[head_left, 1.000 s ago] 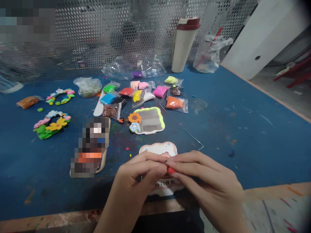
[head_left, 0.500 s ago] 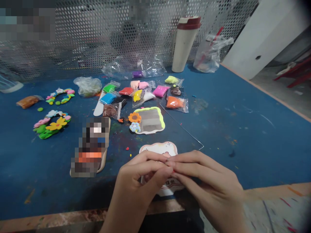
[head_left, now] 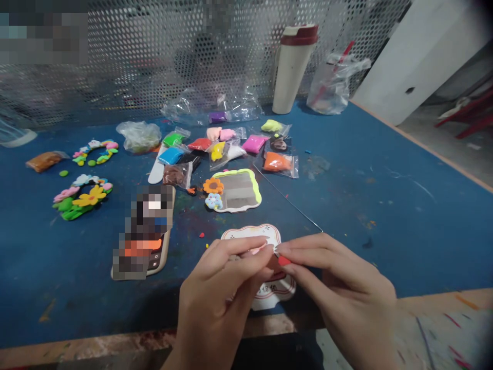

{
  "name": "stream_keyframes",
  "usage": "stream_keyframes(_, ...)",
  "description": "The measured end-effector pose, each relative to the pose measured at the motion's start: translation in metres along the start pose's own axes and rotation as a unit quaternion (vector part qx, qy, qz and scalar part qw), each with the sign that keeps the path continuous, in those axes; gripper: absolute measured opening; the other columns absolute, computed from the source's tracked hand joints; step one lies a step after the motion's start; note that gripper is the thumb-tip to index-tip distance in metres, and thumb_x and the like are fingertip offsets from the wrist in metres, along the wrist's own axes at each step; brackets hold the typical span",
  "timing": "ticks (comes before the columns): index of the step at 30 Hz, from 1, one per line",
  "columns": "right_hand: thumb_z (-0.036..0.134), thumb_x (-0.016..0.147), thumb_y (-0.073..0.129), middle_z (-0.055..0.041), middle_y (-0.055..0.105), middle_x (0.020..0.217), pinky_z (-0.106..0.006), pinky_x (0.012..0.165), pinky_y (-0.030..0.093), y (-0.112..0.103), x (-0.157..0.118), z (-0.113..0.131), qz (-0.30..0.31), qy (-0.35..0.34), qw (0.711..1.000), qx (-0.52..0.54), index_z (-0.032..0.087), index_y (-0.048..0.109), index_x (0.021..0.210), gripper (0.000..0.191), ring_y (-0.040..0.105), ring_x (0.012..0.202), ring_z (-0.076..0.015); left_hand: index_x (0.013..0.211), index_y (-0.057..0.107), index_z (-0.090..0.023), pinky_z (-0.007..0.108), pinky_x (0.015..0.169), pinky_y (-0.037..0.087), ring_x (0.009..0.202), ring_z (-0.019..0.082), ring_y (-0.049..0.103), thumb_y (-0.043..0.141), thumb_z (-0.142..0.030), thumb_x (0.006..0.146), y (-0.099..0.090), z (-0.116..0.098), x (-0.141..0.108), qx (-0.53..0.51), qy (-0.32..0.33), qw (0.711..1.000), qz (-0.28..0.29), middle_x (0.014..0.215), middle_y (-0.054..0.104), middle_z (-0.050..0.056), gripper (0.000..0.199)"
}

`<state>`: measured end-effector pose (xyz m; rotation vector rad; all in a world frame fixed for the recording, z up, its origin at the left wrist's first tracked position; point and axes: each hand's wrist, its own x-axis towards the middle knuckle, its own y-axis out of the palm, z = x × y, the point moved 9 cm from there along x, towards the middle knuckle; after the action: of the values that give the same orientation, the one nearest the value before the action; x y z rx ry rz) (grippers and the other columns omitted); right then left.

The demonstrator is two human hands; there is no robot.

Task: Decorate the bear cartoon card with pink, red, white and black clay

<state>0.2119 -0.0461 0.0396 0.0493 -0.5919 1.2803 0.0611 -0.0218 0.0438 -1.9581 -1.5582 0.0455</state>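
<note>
Between the fingertips of my right hand [head_left: 339, 280] is a small piece of red modelling clay [head_left: 284, 261]. My left hand [head_left: 217, 280] is beside it, fingers bent and tips drawn together; whatever they hold is hidden. Both hands hover over a white scalloped card [head_left: 269, 300] with a red line border, printed figure and lettering, partly covered by my fingers. Just beyond lies a small mirror [head_left: 241, 191] with yellow-green clay along its edge. An orange flower [head_left: 213, 186] and a light blue flower [head_left: 214, 201] sit at its left side.
Several clay packets, including an orange one [head_left: 278, 162], lie behind the mirror. A phone [head_left: 166, 252] and two clay flower rings [head_left: 92, 196] are left. A thin wire [head_left: 295, 204] lies right. A tumbler [head_left: 295, 72] and plastic bag [head_left: 331, 85] stand at the back.
My hands have moved slightly apart, the right one shifting right and a little down. The red clay now shows more fully in its fingertips, and more of the card is visible.
</note>
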Motion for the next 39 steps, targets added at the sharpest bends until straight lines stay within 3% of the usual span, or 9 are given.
stream_keyframes(6,0.010,0.082,0.066,0.0033,0.073,0.085,-0.021,0.069,0.057,-0.001,-0.001,-0.003,-0.006,0.004,1.000,-0.002,0.029,0.073,0.089,0.022,0.068,0.078,-0.0113,0.112,0.067,-0.025,0.022,0.090,0.048,0.106,0.013,0.061,0.063,-0.009,0.085,0.004,-0.014,-0.005,0.039,0.088,0.995,-0.022,0.116,0.067,0.001,0.032)
stream_keyframes(12,0.010,0.083,0.065,0.0038,0.073,0.085,-0.017,0.069,0.057,0.005,0.002,-0.001,0.025,-0.004,1.000,0.004,0.028,0.074,0.089,0.021,0.068,0.077,-0.0093,0.107,0.066,-0.027,0.024,0.088,0.049,0.099,0.014,0.062,0.068,-0.012,0.082,-0.004,-0.019,-0.007,0.089,0.082,0.990,-0.073,0.108,0.068,-0.002,0.029)
stream_keyframes(17,0.008,0.082,0.064,0.0020,0.074,0.084,-0.018,0.067,0.057,0.003,0.001,0.008,0.005,-0.040,0.999,-0.027,0.024,0.074,0.087,0.019,0.069,0.075,-0.0103,0.089,0.066,-0.030,0.021,0.077,0.048,0.084,0.010,0.062,0.065,-0.019,0.086,-0.014,-0.004,-0.006,0.049,-0.013,0.996,-0.077,0.088,0.067,-0.007,0.011)
stream_keyframes(22,0.008,0.082,0.064,-0.0013,0.074,0.087,-0.023,0.065,0.057,0.005,-0.001,0.021,0.003,-0.104,0.991,-0.090,0.022,0.074,0.091,0.020,0.069,0.076,-0.0135,0.083,0.068,-0.028,0.019,0.068,0.048,0.079,0.010,0.062,0.067,-0.029,0.084,-0.005,0.007,0.001,-0.028,-0.071,0.997,-0.008,0.084,0.067,-0.007,0.001)
stream_keyframes(27,0.007,0.082,0.064,-0.0032,0.074,0.087,-0.023,0.067,0.057,0.008,-0.001,0.024,0.021,-0.122,0.988,-0.092,0.018,0.073,0.091,0.017,0.068,0.078,-0.0130,0.079,0.069,-0.026,0.021,0.057,0.045,0.070,0.011,0.060,0.065,-0.033,0.084,0.009,0.023,0.001,-0.093,-0.155,0.982,0.052,0.083,0.067,-0.004,0.010)
stream_keyframes(32,0.005,0.082,0.064,-0.0028,0.073,0.089,-0.021,0.070,0.056,0.006,-0.004,0.025,0.023,-0.142,0.986,-0.085,0.017,0.072,0.093,0.019,0.067,0.080,-0.0115,0.073,0.067,-0.022,0.022,0.067,0.045,0.075,0.013,0.060,0.062,-0.028,0.086,0.018,0.026,0.002,-0.185,-0.175,0.964,0.081,0.078,0.066,-0.002,0.016)
stream_keyframes(39,0.010,0.083,0.066,0.0014,0.070,0.099,-0.021,0.078,0.056,0.009,-0.003,0.008,0.061,-0.064,0.996,0.018,0.028,0.068,0.104,0.029,0.067,0.090,-0.0106,0.069,0.069,-0.022,0.023,0.065,0.045,0.069,0.012,0.058,0.065,-0.026,0.083,0.029,0.029,-0.001,-0.297,-0.227,0.922,0.100,0.075,0.064,-0.002,0.015)
